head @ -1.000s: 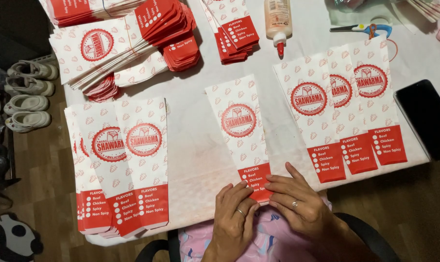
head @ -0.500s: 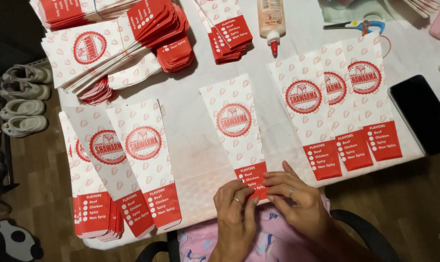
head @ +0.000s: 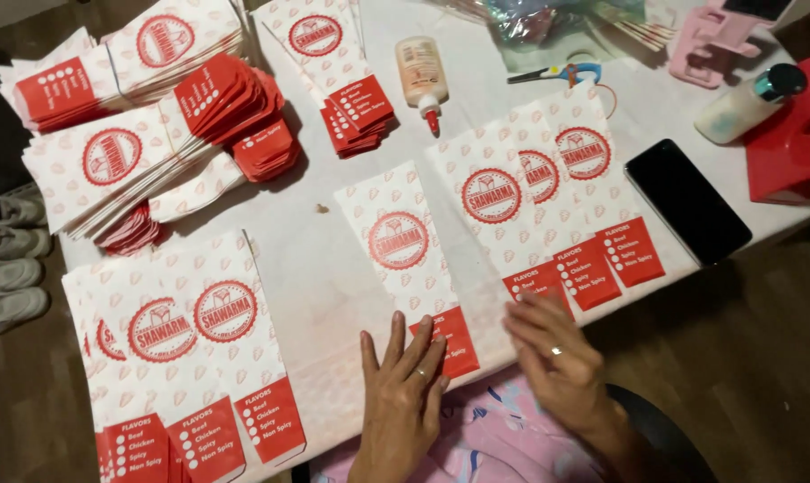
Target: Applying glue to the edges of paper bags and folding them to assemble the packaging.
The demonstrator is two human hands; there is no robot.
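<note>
Left hand (head: 403, 385) lies flat, fingers spread, on the red end of the middle paper bag (head: 405, 255) at six o'clock; right hand (head: 557, 362) hovers open, gripping nothing. Three bags (head: 548, 192) sit fanned at three o'clock; big stacks (head: 128, 152) at ten o'clock look unhandled.

Soft light falls from above on the white surface (head: 333, 268). The floor looks dark. The right hand (head: 557, 367) looks blurry.
</note>
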